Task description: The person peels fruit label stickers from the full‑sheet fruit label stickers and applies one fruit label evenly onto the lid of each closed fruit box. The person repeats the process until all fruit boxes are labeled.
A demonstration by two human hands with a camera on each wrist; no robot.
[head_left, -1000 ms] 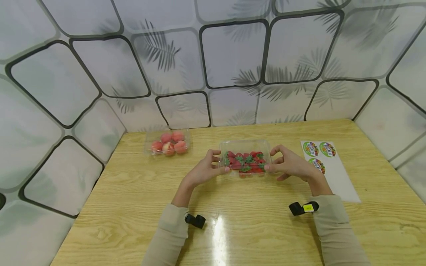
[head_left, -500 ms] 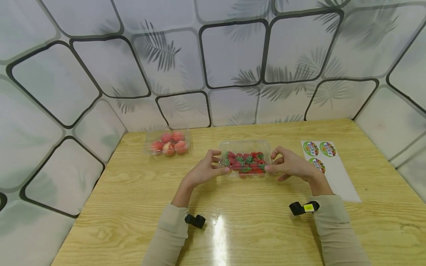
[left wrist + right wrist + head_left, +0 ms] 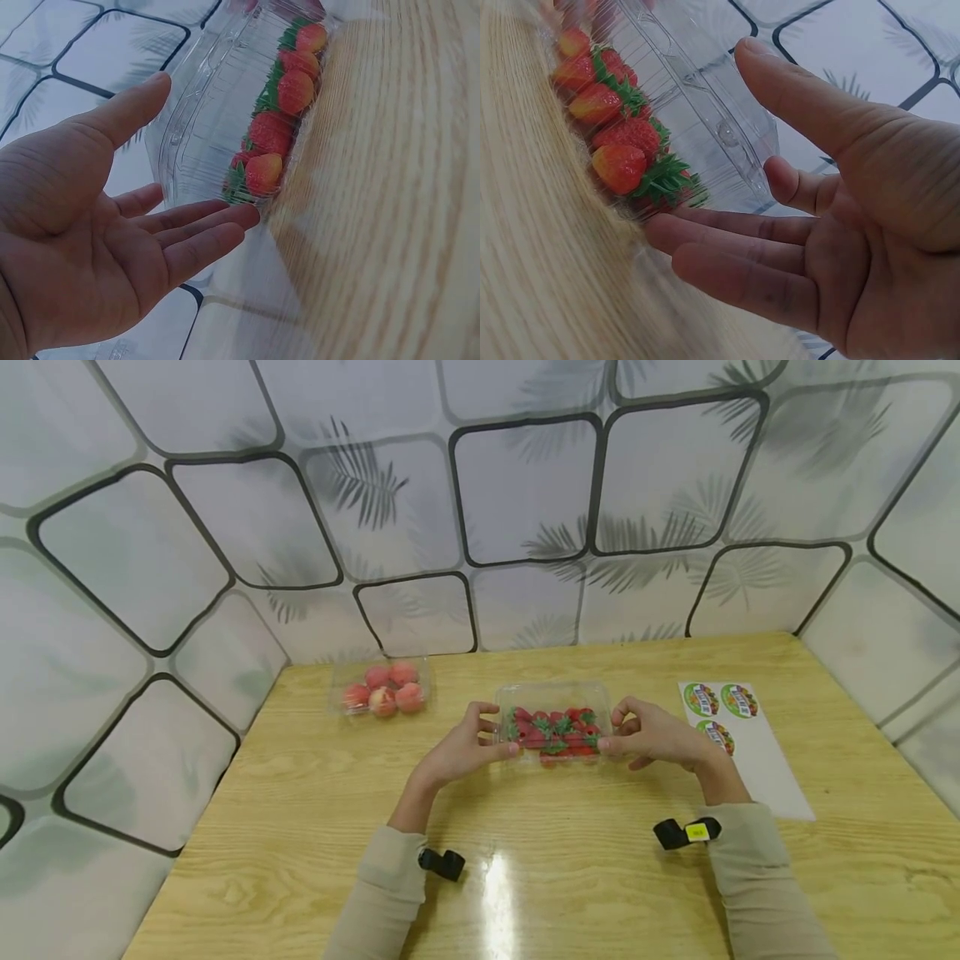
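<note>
A clear plastic box of strawberries (image 3: pixel 553 735) rests on the wooden table in front of me, between both hands. My left hand (image 3: pixel 467 745) is at its left end, the thumb by the front corner. In the left wrist view the fingers (image 3: pixel 206 250) of that hand reach out fairly straight to the box's lower corner. At the opposite end is my right hand (image 3: pixel 660 737), its thumb by the front right corner. The right wrist view shows long, loosely extended fingers (image 3: pixel 742 277) beside the strawberries (image 3: pixel 622 139); the index finger is more bent. Exact contact is hard to tell.
Another clear box, with several peaches (image 3: pixel 382 697) in it, stands at the back left of the table (image 3: pixel 322 827). To the right lies a white sheet (image 3: pixel 761 777) bearing three round fruit stickers (image 3: pixel 701 699). A patterned wall covering (image 3: pixel 525 493) rises behind the table.
The head view has tipped slightly, so everything sits a little lower in it. Both hands and the strawberry box keep their places, with the right fingers shifting barely at all.
</note>
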